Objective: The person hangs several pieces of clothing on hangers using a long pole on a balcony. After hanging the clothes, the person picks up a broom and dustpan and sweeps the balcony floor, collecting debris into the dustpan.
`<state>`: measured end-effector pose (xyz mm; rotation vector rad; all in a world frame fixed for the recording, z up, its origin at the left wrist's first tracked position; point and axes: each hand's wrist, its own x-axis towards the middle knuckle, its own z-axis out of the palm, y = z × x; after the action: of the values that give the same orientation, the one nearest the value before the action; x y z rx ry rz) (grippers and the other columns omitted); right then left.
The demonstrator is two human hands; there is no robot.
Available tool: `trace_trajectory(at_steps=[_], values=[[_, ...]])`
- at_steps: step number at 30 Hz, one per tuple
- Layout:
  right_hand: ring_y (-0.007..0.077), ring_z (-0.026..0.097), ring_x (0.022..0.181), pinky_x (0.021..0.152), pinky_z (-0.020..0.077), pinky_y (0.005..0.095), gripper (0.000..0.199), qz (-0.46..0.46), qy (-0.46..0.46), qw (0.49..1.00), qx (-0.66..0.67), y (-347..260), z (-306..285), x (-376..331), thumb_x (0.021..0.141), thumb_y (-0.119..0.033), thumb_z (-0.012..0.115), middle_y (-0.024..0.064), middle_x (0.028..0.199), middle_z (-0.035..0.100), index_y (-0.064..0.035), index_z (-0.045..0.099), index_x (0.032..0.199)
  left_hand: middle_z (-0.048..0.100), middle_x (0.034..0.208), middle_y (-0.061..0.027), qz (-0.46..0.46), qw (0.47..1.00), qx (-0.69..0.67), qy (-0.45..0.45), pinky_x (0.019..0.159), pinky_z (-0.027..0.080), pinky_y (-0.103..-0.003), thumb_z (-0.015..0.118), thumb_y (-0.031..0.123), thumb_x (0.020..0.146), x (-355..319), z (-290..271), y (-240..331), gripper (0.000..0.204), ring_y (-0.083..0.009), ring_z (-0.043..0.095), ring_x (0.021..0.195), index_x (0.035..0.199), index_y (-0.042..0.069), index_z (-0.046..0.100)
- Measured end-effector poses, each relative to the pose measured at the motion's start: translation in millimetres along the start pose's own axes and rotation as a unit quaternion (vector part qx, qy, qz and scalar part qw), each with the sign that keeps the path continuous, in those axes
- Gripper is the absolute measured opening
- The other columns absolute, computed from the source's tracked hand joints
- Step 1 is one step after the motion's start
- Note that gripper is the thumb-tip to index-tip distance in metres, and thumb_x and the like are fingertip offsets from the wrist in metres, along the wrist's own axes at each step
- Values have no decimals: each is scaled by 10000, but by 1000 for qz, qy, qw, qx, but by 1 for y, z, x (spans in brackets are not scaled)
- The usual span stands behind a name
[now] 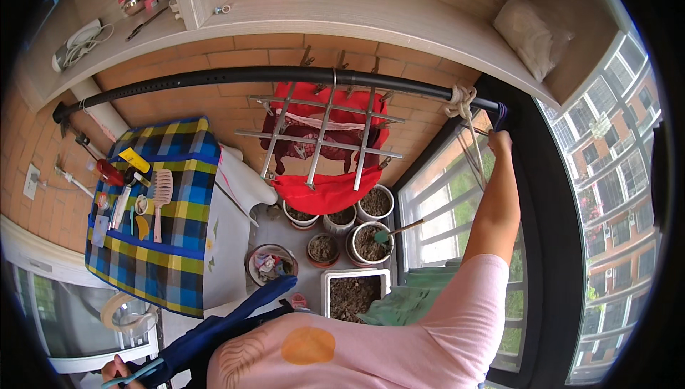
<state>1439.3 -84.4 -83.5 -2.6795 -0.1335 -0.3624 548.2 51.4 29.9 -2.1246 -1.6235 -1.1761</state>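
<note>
Dark blue garment (214, 325) lies low in your view, in front of your pink shirt and beside the light blue hanger (135, 374) in your left hand (120, 372). That hand's fingers are curled closed around the hanger, though the lower edge cuts part of it off. Your right hand (499, 142) is raised to the window frame (526, 175), just below the right end of the black rod (235, 75) and near the knotted rope (462, 101); you can't tell from here whether its fingers grip anything. As for progress, red cloth (328, 188) already hangs at the silver rack (314, 136) beneath the rod, while the blue garment is off the rod, down by your body, so its hanging looks not yet done. Whether the hanger is fully seated in the cloth is unclear. The garment's long axis runs diagonally, from your left hand at lower left up toward the right, its narrow end pointing away from you, beside the round bin (251, 269).
</note>
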Motion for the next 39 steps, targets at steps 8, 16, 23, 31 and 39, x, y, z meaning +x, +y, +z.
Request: trace_trajectory(at_steps=[8, 16, 23, 31, 39], values=[[337, 533, 977, 804, 443, 381, 386, -50, -54, 990, -118, -36, -69, -20, 693, -314, 625, 238, 983, 564, 7, 611, 907, 501, 635, -38, -120, 992, -16, -39, 570, 364, -224, 587, 87, 805, -1, 8, 6, 171, -99, 417, 598, 698, -19, 507], [329, 600, 740, 612, 463, 354, 202, -458, -7, 889, 18, -186, -163, -160, 802, -165, 536, 212, 764, 588, 17, 568, 884, 455, 601, 12, -192, 976, 99, -19, 498, 323, -206, 627, 36, 746, 5, -6, -1, 112, -55, 340, 542, 829, -24, 581], [313, 589, 741, 671, 453, 362, 128, -711, -200, 651, 177, -254, -194, -386, 761, -71, 576, 172, 826, 606, 18, 592, 852, 391, 594, -2, -180, 983, -3, -36, 501, 334, -204, 545, -128, 652, -6, -15, -47, 138, -59, 338, 543, 739, -23, 526], [351, 542, 890, 755, 450, 358, 370, -766, -432, 364, 307, -288, -193, -645, 688, -69, 653, 187, 986, 557, 9, 531, 1029, 413, 580, 6, -275, 951, -108, -88, 500, 359, -210, 570, -106, 596, -39, -73, -105, 290, -63, 392, 543, 855, 20, 605], [333, 554, 605, 516, 432, 378, 191, -776, -486, 225, 334, -284, -219, -904, 757, -193, 608, 159, 680, 560, -46, 551, 865, 533, 768, -75, -220, 969, -55, -101, 757, 432, -307, 659, -17, 634, -114, -192, -198, 291, -213, 552, 831, 914, 5, 586]])
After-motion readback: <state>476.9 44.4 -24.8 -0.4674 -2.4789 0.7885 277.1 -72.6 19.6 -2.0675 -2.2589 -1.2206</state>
